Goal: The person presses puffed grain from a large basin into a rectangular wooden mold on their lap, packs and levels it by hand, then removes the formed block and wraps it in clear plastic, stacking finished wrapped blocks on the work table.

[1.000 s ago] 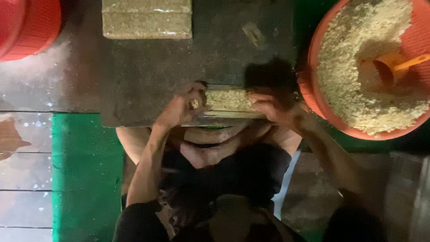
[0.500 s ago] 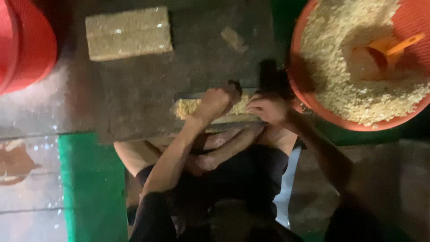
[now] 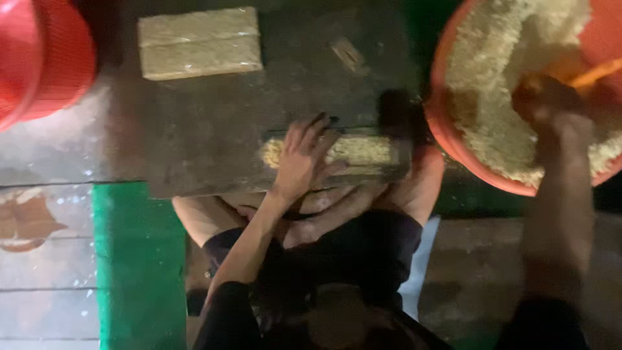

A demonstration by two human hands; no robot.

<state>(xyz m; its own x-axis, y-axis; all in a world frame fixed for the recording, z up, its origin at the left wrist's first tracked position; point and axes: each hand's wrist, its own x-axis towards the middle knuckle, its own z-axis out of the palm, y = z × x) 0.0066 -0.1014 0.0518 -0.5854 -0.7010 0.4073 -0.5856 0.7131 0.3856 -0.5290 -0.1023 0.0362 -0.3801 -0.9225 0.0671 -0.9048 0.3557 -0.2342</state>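
Left hand (image 3: 303, 159): fingers spread, pressing flat on a long narrow mould (image 3: 337, 155) filled with pale grainy mix, at the near edge of the dark bench (image 3: 194, 136); grasping nothing. Right hand (image 3: 547, 107): down in the red basin (image 3: 453, 139) of the same loose mix, beside an orange scoop (image 3: 599, 72); grip blurred, cannot tell. One pressed block (image 3: 199, 43) lies finished at the bench's far side. Mould part-packed; much mix remains. Second red basin (image 3: 39, 58), far left.
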